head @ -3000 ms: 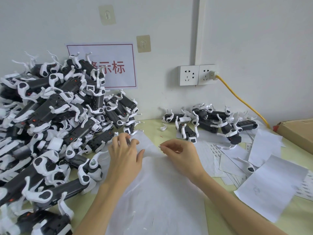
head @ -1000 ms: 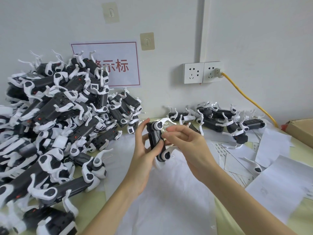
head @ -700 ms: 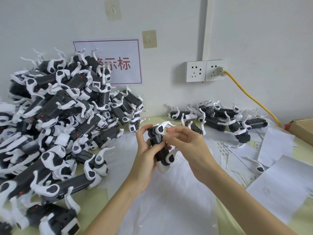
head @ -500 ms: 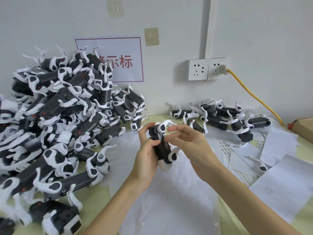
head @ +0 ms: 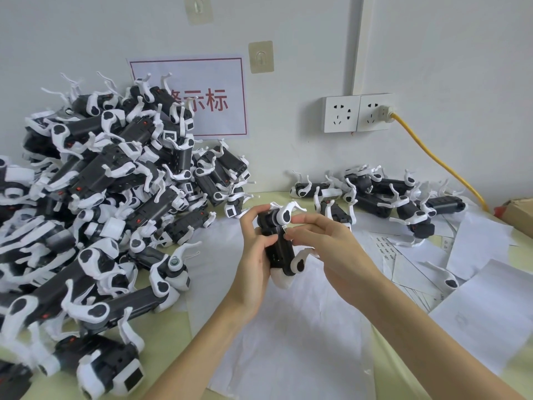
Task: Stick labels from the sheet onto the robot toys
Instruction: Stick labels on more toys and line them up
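Two hands meet at frame centre over the big sheet (head: 288, 336). Left hand (head: 255, 255) wraps the toy (head: 278, 243), holding it off the table; right hand (head: 323, 241) pinches at its upper edge, where a small label (head: 285, 228) seems to sit, too tiny to be sure. Best play: hold the toy steady, seat one edge, then rub flat. Unlabelled pile (head: 101, 197) fills the left, a smaller cluster (head: 383, 194) lies upper right by the wall.

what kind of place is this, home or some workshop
Likely a small toy assembly or packing workshop: a big pile of identical robot toys, label sheets strewn over the table, and a printed sign on the wall.
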`<state>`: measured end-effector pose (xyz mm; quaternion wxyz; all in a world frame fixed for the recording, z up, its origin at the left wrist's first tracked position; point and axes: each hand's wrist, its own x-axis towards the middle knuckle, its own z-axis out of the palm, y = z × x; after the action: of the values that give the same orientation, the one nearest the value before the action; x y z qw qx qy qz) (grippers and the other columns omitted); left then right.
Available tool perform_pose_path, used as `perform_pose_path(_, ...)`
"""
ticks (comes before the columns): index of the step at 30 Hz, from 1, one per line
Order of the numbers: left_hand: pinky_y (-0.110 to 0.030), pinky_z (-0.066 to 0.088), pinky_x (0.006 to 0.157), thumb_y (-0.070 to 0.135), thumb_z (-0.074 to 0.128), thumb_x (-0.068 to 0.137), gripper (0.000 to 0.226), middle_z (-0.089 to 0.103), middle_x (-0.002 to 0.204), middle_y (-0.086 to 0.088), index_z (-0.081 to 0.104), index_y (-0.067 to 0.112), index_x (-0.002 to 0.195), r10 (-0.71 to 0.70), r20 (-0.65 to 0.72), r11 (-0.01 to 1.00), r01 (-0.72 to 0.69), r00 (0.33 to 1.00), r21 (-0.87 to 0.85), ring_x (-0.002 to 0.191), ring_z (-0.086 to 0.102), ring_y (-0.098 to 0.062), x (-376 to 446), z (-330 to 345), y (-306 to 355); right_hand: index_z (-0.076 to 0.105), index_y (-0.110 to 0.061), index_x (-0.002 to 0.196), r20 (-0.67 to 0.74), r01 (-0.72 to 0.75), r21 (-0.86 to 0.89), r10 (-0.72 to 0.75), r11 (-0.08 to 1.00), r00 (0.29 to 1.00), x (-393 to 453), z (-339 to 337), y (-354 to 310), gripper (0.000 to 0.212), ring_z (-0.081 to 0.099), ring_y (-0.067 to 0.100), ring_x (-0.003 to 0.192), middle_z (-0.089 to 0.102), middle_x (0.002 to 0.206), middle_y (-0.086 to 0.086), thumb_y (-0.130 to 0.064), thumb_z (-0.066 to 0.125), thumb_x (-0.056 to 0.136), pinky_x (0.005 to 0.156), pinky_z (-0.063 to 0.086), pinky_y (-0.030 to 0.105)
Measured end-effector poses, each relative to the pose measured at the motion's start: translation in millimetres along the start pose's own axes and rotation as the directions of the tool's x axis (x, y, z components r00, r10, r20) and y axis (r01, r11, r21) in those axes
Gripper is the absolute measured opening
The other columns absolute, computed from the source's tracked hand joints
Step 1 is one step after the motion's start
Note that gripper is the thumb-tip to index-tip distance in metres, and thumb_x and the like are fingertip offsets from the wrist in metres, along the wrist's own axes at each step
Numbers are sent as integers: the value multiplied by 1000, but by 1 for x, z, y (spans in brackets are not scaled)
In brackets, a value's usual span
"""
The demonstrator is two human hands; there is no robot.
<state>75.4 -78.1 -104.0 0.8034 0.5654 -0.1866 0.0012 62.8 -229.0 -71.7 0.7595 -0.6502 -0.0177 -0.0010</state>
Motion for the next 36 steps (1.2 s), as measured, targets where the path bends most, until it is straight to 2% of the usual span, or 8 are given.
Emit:
perform_pose_path(4,-52,54,97,20,46,92,43,56,141,-22,51,33,132,2,-21,1000,-2,1000,25,129,55,-51,-1,0,0,72,-17,112,-9,-10,0,10,1000,1000,1,0,0,20,69,4,77,77,89,-4,-14,76,93,80,41,24)
perform_pose_path(7,-53,52,98,19,46,91,44,53,141,-24,50,33,133,-5,-30,1000,6,1000,30,131,51,-54,-1,0,-1,73,-17,111,-10,-15,-3,15,1000,1000,1,0,0,20,68,4,77,78,88,-4,-16,77,92,79,41,23)
perform_pose_path(11,-56,51,104,18,46,90,47,53,141,-25,47,30,136,0,-36,998,2,999,60,131,52,-50,0,0,-2,74,-16,111,-22,-35,3,35,999,999,2,-1,2,21,67,9,83,78,86,-5,-19,79,91,80,42,22)
perform_pose_path(16,-68,41,111,19,47,90,47,52,140,-25,47,31,136,14,-40,992,-9,999,130,125,57,-40,-1,1,-1,75,-13,111,-26,-77,-13,76,997,997,3,-3,2,20,66,9,82,76,85,-5,-17,78,91,65,45,13)
perform_pose_path(20,-61,44,111,20,47,90,47,52,140,-22,47,34,135,24,-25,986,-19,999,166,131,53,-40,-2,1,-1,75,-12,110,-21,-110,-11,110,994,994,3,-3,0,20,67,10,84,76,86,-6,-18,79,92,58,45,8)
perform_pose_path(26,-49,50,102,19,46,91,47,52,139,-20,46,33,135,45,12,982,-47,999,185,119,58,-24,-2,2,-2,76,-11,110,-32,-135,-11,135,991,990,2,-2,-1,19,67,13,88,77,91,-2,-18,78,92,57,46,9)
perform_pose_path(31,-60,49,106,20,46,92,45,52,137,-17,47,39,133,42,16,979,-44,999,200,126,54,-37,-3,2,-3,76,-11,108,-40,-148,-12,147,989,988,1,-2,-2,19,66,14,89,75,90,-2,-16,79,90,55,45,9)
perform_pose_path(36,-47,53,101,20,44,92,46,53,133,-15,47,43,131,45,43,974,-53,998,219,115,57,-21,-2,0,-5,76,-10,109,-40,-146,-15,145,989,989,1,-1,-1,20,66,14,90,76,92,-2,-16,79,90,56,44,9)
